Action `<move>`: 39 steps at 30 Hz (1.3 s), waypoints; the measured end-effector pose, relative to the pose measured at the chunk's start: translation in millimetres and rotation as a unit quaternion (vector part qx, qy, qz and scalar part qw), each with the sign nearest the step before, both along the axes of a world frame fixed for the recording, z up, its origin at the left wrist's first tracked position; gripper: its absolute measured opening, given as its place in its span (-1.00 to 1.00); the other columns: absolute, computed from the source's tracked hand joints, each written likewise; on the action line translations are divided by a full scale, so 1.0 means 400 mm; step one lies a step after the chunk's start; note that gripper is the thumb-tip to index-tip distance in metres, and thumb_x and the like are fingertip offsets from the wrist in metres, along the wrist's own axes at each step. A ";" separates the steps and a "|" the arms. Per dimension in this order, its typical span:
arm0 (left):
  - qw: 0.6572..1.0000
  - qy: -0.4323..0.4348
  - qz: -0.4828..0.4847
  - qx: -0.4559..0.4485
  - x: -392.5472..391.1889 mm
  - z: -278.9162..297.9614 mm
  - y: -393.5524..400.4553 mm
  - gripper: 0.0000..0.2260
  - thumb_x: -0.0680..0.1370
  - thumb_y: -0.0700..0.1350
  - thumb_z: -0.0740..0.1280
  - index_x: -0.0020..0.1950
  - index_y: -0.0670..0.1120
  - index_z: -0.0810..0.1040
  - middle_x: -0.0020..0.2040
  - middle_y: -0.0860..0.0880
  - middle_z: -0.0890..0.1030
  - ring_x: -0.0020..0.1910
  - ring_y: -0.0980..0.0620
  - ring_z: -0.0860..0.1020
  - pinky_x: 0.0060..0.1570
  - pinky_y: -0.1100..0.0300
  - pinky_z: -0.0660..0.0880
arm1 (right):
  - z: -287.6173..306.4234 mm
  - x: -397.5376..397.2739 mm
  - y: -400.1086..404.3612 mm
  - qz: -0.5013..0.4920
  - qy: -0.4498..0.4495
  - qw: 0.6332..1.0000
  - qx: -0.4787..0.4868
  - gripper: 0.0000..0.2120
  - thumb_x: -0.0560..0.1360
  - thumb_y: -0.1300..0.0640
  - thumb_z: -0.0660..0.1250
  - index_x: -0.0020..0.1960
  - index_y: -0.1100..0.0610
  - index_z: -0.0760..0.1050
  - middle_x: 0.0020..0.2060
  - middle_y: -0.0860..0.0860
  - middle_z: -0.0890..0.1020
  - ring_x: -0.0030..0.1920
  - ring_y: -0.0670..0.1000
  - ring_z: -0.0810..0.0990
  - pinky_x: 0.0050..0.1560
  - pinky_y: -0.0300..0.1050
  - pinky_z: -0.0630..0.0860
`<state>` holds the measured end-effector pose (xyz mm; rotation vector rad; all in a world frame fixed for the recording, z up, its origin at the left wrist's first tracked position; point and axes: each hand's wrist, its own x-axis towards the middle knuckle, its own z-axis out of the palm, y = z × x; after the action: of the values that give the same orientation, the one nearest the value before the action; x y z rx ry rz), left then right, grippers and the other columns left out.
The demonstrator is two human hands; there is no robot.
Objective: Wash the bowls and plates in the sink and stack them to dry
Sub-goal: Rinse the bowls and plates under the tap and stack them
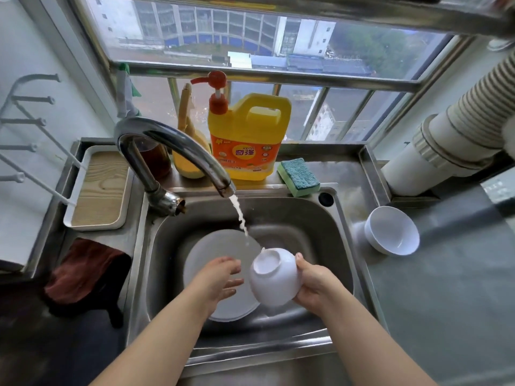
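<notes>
- Right hand (315,285): a white bowl (274,277) is gripped by curled fingers, tipped with its base toward the camera, over the sink (328,218).
- Left hand (220,280): fingers are held straight and spread, just beside the bowl, nothing gripped.
- Water is run from the tap (167,146) onto a plate (211,252) lying in the sink under both hands.
- A second bowl (393,229) is set upright on the counter, right of the sink.
- Soap jug (248,135) and sponge (298,176) are stood behind the sink.

Both forearms are bare to the frame's edge — no sleeves, rings or watch on either hand.
</notes>
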<state>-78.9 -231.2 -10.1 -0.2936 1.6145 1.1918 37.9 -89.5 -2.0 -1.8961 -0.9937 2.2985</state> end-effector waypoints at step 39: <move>0.989 0.115 -0.095 -0.007 0.086 -0.005 0.091 -0.89 0.62 -0.22 0.19 -0.01 -0.13 0.51 -0.11 -0.15 0.62 -0.23 -0.07 0.58 -0.14 0.10 0.51 | 0.018 0.287 0.391 0.343 -0.211 0.632 0.662 -0.82 0.46 0.20 0.39 0.04 0.20 0.65 -0.08 0.17 0.65 -0.01 0.27 0.56 0.07 0.06 0.48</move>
<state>-44.4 -194.8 -12.1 -0.0096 1.8056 1.0995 152.5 67.0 5.3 -1.2769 -2.6633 0.3765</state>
